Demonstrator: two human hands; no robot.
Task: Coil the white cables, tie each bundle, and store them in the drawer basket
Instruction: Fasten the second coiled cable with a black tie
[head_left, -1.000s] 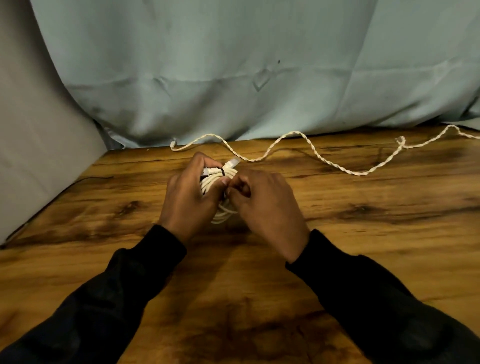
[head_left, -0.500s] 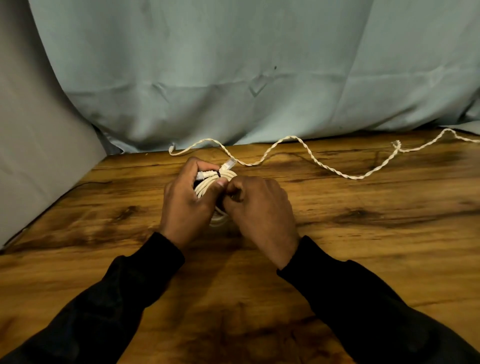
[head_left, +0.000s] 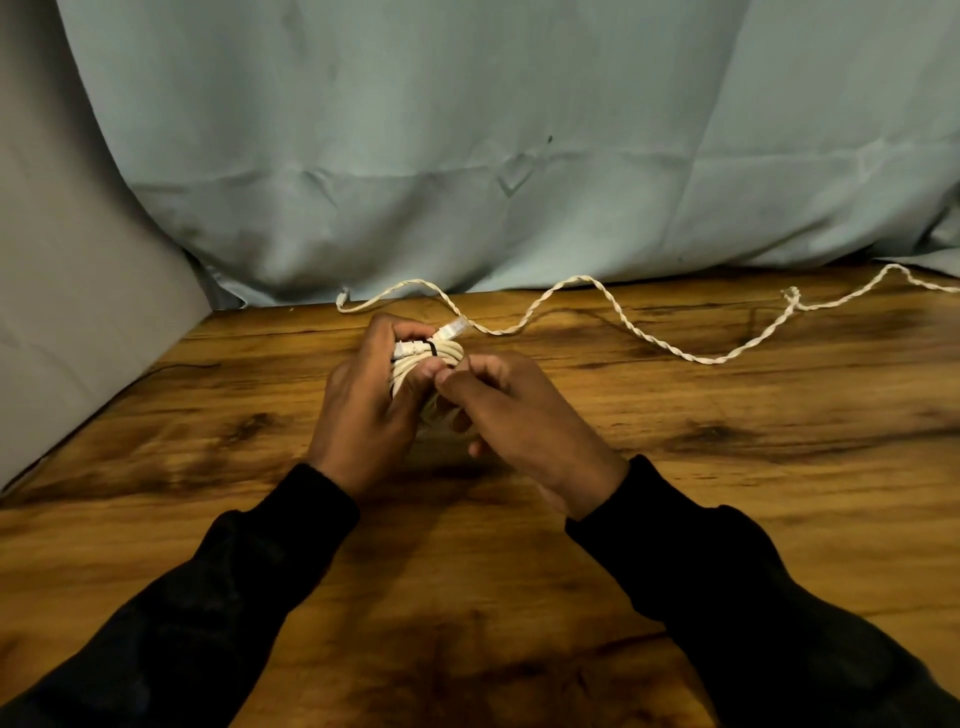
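We see the left hand (head_left: 363, 405) gripping the coiled white cable bundle (head_left: 423, 358) above the counter (head_left: 727, 467), w/ a black tie (head_left: 432, 347) round its top. Right hand (head_left: 519, 415) sits just right of the bundle, fingertips pinching at the coil. A 2nd twisted white cable (head_left: 649, 338) lies loose along the far edge, by the blue cloth (head_left: 467, 156).

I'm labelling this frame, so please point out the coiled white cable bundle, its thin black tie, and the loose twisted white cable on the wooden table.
Coiled white cable bundle (head_left: 451, 355), head view, top loops.
Thin black tie (head_left: 432, 349), head view, band.
Loose twisted white cable (head_left: 644, 332), head view, mid-length.
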